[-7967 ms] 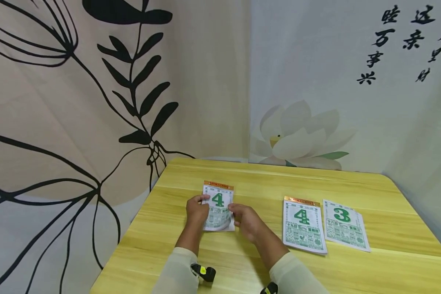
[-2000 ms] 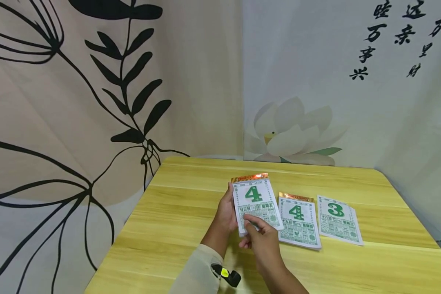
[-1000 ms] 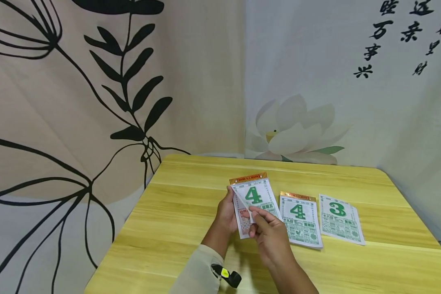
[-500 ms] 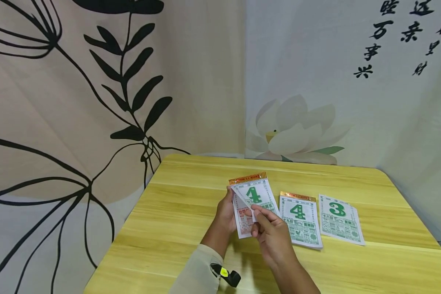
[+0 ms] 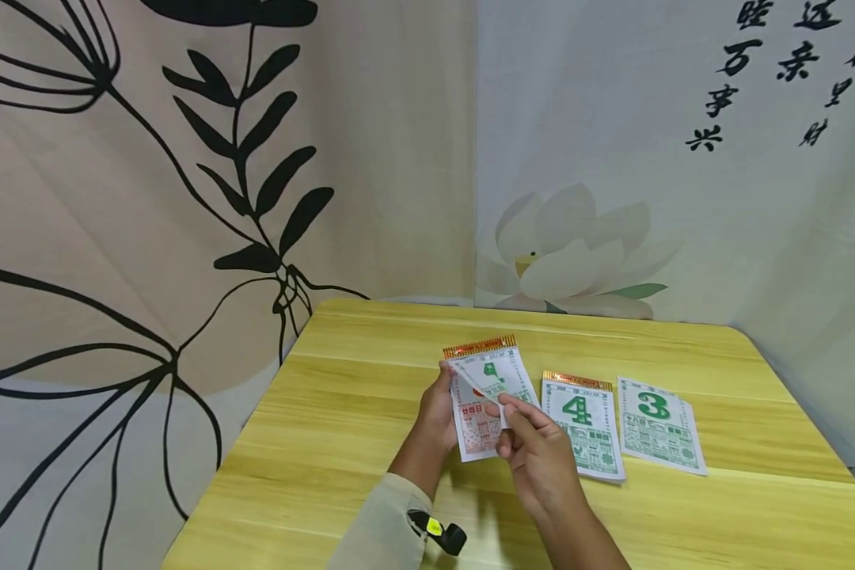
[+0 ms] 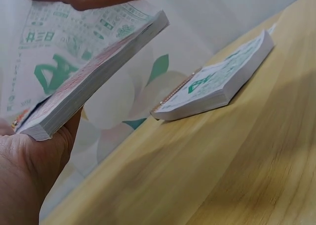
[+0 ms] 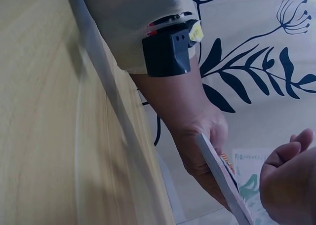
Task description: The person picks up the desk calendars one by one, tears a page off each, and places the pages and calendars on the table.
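My left hand (image 5: 436, 413) holds a tear-off calendar (image 5: 476, 431) off the table; in the left wrist view the thick page block (image 6: 101, 79) rests on the palm. Between thumb and forefinger, my right hand (image 5: 540, 461) pinches the lower corner of its top page (image 5: 520, 380), which bears a green 4. That page is lifted and bent diagonally to the right, still joined near the red-and-gold top strip (image 5: 480, 346). Red print shows on the page beneath. Seen from the right wrist, my right hand (image 7: 289, 178) is beside the calendar's edge (image 7: 224, 178).
A second calendar (image 5: 583, 443) with a green 4 lies right of my hands on the wooden table (image 5: 342, 372). Beside it lies a loose page (image 5: 661, 435) with a green 3. Printed curtains (image 5: 399, 158) hang behind the table.
The calendar, earlier low at the left with both hands on it, was lifted and moved right. My right hand took the top page's corner and has peeled it further up and right.
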{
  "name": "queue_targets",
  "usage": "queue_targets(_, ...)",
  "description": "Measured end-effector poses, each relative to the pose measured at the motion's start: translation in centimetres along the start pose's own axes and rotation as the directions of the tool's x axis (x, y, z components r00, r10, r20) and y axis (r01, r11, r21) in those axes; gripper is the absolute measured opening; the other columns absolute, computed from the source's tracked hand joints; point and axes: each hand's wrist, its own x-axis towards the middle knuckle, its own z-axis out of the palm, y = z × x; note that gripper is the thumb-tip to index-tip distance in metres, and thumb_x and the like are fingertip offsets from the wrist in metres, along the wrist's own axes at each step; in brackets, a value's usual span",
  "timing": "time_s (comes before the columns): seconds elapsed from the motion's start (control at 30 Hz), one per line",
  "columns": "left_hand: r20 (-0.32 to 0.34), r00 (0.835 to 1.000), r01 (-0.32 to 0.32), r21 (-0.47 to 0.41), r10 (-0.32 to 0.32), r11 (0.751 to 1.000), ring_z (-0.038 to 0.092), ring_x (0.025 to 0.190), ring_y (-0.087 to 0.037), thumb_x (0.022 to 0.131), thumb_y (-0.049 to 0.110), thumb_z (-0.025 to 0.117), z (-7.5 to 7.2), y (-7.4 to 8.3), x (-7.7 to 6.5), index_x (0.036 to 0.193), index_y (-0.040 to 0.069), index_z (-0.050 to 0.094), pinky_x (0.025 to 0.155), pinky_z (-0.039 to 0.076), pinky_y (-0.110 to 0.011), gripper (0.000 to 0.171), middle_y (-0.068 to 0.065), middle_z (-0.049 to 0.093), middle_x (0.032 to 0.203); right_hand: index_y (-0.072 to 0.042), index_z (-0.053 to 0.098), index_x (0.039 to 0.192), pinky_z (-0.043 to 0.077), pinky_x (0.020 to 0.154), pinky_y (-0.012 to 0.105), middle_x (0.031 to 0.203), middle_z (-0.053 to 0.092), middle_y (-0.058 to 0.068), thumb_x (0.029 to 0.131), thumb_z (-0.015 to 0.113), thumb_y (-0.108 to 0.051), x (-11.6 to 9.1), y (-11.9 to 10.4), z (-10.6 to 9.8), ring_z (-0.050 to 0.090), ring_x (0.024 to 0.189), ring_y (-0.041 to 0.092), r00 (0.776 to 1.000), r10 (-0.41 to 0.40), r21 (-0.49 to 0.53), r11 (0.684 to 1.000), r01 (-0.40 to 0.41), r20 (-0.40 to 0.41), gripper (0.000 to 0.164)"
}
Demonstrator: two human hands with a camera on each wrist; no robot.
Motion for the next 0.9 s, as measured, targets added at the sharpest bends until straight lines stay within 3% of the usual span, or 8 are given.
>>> queue_targets(0.17,0.000,1.000,-0.006,-0.025,0.006,1.000,0.077,0.105,-0.013,0.114,0.060,0.027,0.1,0.0,0.1,0.142,0.016,0.062,0.090,0.064,-0.030,0.063,0.002,0.079,0.115,-0.020,0.084,0.113,0.052,0.059,0.015,0.101,0.086,-0.003,0.111,0.063,-0.011,0.0,-0.4,-0.4,0.059,0.058,0.003,0.999,-0.032,0.008,0.999,0.032,0.019,0.023)
queue_targets(0.3,0.020,1.000,-0.003,-0.029,0.003,1.000,0.078,0.110,-0.016,0.114,0.061,0.025,0.2,0.1,0.0,0.153,0.012,0.055,0.092,0.065,-0.032,0.068,-0.001,0.079,0.122,-0.019,0.084,0.114,0.052,0.060,0.015,0.103,0.086,-0.002,0.111,0.063,-0.010,-0.1,-0.5,-0.6,0.059,0.058,0.003,0.999,-0.046,0.008,0.999,0.046,0.027,0.023)
queue_targets(0.53,-0.057,0.998,-0.011,0.003,0.011,1.000,0.078,0.106,-0.017,0.116,0.059,0.030,0.3,0.1,0.1,0.156,0.009,0.052,0.090,0.064,-0.032,0.069,-0.003,0.079,0.117,-0.019,0.085,0.113,0.053,0.060,0.015,0.102,0.086,-0.002,0.111,0.062,-0.007,0.0,-0.7,-1.3,0.060,0.059,0.003,0.996,-0.082,0.036,0.996,0.080,0.045,0.026)
queue_targets(0.9,-0.048,0.999,-0.003,0.009,0.004,1.000,0.077,0.109,-0.020,0.114,0.062,0.031,0.1,-0.1,0.2,0.160,0.010,0.049,0.091,0.064,-0.034,0.071,-0.008,0.077,0.124,-0.016,0.084,0.115,0.054,0.062,0.016,0.103,0.086,-0.001,0.112,0.059,-0.006,0.2,-1.6,-2.2,0.062,0.058,0.004,0.986,-0.154,0.107,0.983,0.147,0.062,0.027)
